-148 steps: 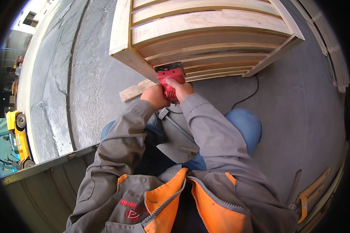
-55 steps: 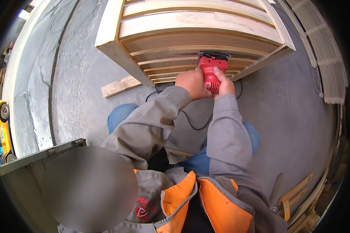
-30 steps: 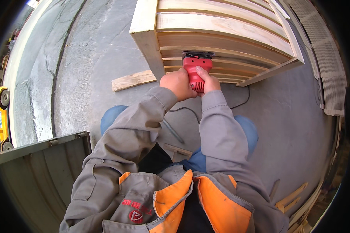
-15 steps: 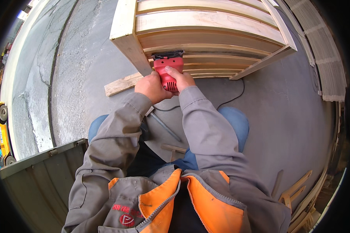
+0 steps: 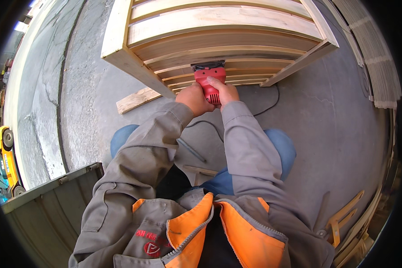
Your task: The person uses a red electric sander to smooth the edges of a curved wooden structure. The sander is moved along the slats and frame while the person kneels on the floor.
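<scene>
A red electric sander (image 5: 209, 77) is held in both my hands, its dark flat pad against the edge of a slat on a pale wooden slatted frame (image 5: 223, 22). My left hand (image 5: 194, 99) wraps the left side and rear of the sander's body. From the right, my right hand (image 5: 228, 93) grips it, with the thumb lying on top. Where the pad meets the wood is partly hidden by the tool. The sander is right of the frame's left leg (image 5: 143, 73).
A loose board (image 5: 136, 100) lies beside the frame's left leg. A black cord (image 5: 277, 100) curves over the floor. Between my knees are a grey rod (image 5: 192, 150) and a wood piece (image 5: 201, 170). A metal panel (image 5: 53, 196) stands left; ribbed sheeting (image 5: 370, 53) is at right.
The sander and both hands have moved right along the frame, away from its left leg. My view has shifted a little, and both hands keep their grip.
</scene>
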`<state>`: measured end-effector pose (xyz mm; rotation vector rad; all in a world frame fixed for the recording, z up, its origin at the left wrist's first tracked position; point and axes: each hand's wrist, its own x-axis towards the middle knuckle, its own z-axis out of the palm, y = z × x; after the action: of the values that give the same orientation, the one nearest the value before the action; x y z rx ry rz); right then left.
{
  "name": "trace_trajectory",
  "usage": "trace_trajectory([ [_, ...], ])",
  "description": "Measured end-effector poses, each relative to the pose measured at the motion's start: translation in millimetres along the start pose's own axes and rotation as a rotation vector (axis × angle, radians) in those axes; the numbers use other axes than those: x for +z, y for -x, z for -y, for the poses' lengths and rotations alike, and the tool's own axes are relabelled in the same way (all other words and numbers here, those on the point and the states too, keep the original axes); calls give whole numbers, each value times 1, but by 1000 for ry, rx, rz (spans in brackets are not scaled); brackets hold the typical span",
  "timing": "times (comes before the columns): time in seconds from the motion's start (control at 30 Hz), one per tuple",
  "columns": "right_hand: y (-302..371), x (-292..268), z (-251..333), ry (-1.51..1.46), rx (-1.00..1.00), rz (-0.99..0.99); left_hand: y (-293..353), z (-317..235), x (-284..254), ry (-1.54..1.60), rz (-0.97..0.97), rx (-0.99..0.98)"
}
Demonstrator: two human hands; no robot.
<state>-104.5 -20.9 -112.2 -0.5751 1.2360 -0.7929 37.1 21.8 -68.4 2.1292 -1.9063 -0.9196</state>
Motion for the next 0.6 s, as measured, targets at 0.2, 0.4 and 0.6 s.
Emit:
trace_trajectory([
  [0.2, -3, -29, 12, -23, -23, -46, -16, -24, 17, 27, 35, 30],
  [0.4, -3, -54, 20, -115, -10, -60, -27, -45, 26, 7, 59, 40],
  [0.6, 1, -57, 17, -147, 32, -27, -27, -42, 24, -1, 97, 68],
])
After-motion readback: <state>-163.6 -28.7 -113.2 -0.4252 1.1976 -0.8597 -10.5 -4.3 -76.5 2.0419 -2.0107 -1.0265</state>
